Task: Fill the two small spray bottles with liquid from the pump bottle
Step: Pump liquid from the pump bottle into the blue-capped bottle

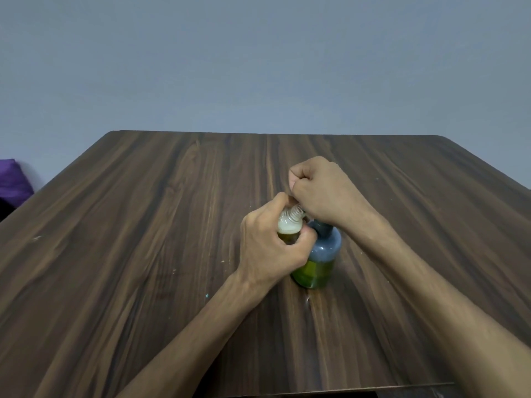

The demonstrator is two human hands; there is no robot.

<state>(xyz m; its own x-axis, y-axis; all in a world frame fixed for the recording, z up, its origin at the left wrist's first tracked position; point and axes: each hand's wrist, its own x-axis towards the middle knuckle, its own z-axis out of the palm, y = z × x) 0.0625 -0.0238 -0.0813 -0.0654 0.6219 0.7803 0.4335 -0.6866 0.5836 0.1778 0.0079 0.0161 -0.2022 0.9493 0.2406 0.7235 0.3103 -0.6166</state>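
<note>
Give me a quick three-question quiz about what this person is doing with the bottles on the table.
1. True or false: the left hand holds a small bottle whose threaded neck is uncapped.
2. Multiple choice: the right hand is A) flat on the table, B) curled over the top of the pump bottle, C) out of view.
3. Fill in: the liquid in the lower part of the pump bottle looks ____.

Key: 1 true; 2 B; 3 green.
</note>
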